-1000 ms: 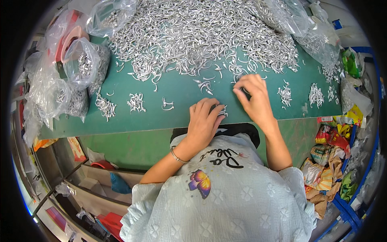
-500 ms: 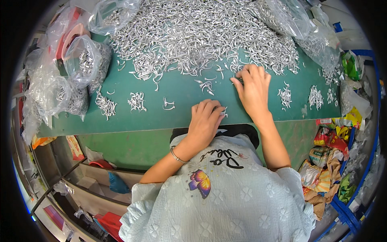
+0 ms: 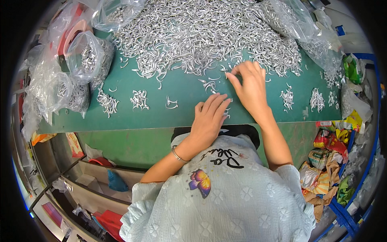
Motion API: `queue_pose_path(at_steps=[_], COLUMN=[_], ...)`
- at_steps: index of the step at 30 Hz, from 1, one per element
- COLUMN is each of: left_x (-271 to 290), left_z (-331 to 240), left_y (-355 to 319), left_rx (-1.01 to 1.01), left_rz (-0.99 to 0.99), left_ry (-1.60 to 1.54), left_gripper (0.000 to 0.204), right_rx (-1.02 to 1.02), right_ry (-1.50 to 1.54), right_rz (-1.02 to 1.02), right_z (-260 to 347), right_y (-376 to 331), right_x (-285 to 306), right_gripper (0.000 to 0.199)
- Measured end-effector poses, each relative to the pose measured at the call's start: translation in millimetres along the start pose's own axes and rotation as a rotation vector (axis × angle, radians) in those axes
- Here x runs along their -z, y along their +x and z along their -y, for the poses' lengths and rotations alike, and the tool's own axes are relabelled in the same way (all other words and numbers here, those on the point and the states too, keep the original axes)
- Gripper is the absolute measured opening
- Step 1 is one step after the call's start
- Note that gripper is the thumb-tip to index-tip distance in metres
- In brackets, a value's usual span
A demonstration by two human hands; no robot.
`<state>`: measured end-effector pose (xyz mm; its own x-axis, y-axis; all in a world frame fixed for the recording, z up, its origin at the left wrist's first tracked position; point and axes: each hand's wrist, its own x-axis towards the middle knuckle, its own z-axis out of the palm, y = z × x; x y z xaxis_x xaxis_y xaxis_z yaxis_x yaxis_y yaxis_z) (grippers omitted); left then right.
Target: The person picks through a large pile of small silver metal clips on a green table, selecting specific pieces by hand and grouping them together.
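Note:
A large heap of small curved silver metal pieces point(image 3: 209, 36) covers the far part of the green table point(image 3: 133, 119). At its near edge is my right hand point(image 3: 252, 88), its fingers bent and its thumb and index tips close together; what they hold, if anything, I cannot make out. Close to the table's front edge my left hand point(image 3: 207, 119) rests with fingers stretched out, partly covering a small group of pieces point(image 3: 226, 113). A few loose curved pieces point(image 3: 209, 85) lie just beyond its fingertips.
Small piles stand on the left point(image 3: 107, 103) and right point(image 3: 317, 100) of the table. Clear plastic bags of metal pieces point(image 3: 86, 60) crowd the left edge, and another bag point(image 3: 322, 44) lies at the far right. Colourful packets point(image 3: 322, 161) fill a blue rack at right.
My right hand has shifted slightly left and away from me along the heap's edge. My left hand's fingers have straightened and spread a little, reaching farther forward.

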<state>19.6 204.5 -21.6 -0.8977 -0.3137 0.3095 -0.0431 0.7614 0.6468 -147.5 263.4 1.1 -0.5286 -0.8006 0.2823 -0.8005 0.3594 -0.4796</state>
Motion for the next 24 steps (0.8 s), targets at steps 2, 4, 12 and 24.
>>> queue_pose_path(at_steps=[2,4,12,24], left_x=[-3,-4,-5,-3], left_z=[3,6,10,7], left_y=[1,-1,-9,-7], left_rx=[-0.056,-0.060,-0.073,-0.053], left_rz=[0.073,0.070,0.034,-0.003], left_ry=[0.071,0.059,-0.034,-0.037], left_gripper=[0.040,0.037,0.034,0.028], right_rx=[0.027,0.073,0.188,0.040], right_ry=[-0.157,-0.210,-0.001,-0.159], right_rz=[-0.006,0.048,0.215,-0.058], right_z=[-2,-2,-2,-28], right_y=[6,1,-18,-14], right_x=[-17,-11,20,24], right_gripper=[0.013,0.014,0.010,0.009])
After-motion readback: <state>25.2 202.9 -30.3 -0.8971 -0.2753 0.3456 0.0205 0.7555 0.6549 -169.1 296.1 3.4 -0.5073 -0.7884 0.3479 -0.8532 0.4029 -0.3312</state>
